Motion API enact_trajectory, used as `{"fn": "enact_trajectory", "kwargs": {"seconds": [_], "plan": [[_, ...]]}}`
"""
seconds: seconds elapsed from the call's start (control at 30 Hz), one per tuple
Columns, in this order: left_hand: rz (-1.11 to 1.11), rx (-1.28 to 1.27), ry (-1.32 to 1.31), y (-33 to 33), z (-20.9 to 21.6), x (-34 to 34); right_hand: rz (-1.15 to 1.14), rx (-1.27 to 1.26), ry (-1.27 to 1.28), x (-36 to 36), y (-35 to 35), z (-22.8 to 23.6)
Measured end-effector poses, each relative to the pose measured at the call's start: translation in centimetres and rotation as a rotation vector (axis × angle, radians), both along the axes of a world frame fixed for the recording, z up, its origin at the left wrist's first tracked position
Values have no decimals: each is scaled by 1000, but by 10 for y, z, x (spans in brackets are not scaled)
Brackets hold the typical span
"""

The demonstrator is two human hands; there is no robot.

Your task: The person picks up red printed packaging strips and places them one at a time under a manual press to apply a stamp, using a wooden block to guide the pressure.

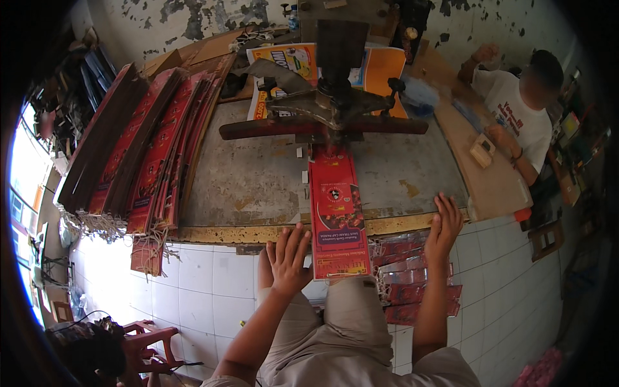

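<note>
A long red printed card strip (pixel 335 193) lies lengthwise toward me. Its far end is under the head of a dark metal press (pixel 332 106), and its near end juts past the table edge above my lap. Beside the strip's near left edge is my left hand (pixel 288 261), its fingers stretched and apart. I cannot tell whether its thumb touches the card. My right hand (pixel 446 222) is raised at the table's front edge, well right of the strip, with extended fingers and nothing in them. Two small white blocks (pixel 305 176) sit along the strip's left side.
Tall stacks of similar red strips (pixel 155 142) with white cords stand at the left. More plastic-wrapped red packs (pixel 422 293) lie below the table at right. A co-worker (pixel 516 109) sits at the far right, near a wooden block (pixel 481 150). A red stool (pixel 151 345) stands lower left.
</note>
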State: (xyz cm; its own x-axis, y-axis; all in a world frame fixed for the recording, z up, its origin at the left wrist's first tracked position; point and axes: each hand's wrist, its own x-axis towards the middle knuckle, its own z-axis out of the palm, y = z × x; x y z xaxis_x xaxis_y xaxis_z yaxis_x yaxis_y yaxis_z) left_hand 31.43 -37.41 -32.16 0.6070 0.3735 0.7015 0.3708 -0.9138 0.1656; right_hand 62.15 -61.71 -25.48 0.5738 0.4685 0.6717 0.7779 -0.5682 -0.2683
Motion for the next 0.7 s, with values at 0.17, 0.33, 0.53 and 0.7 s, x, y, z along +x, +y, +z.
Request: {"fn": "enact_trajectory", "kwargs": {"seconds": [0.17,0.33,0.53,0.7], "plan": [[47,-29,-7,-4,4,2,-71,160,-12,-19,15,-18],[-103,-101,1,9,30,-20,155,128,102,-62,24,2],[-54,-286,-164,50,114,-31,691,-70,220,-134,35,53],[-158,-443,25,116,142,33,692,-246,168,-160,52,70]]}}
